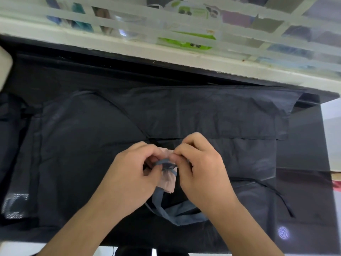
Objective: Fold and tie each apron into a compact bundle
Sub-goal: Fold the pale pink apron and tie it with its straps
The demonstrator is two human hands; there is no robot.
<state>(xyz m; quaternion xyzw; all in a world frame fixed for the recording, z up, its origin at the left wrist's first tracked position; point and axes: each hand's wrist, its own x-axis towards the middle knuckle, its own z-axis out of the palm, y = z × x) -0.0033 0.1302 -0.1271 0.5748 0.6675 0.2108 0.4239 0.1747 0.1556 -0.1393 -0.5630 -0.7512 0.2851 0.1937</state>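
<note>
Apron bundle (168,177), pink, held above table centre | left hand (134,169) and right hand (200,164) together, pinching blue tie (163,162) around it | black aprons (184,115) spread beneath | black table (304,159)

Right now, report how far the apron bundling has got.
Done: nothing clearly finished. In hand: the left hand and right hand pinch a small pink bundle, working a blue strap around it. Left: the dark apron lies spread on the table, only partly folded and untied.
</note>
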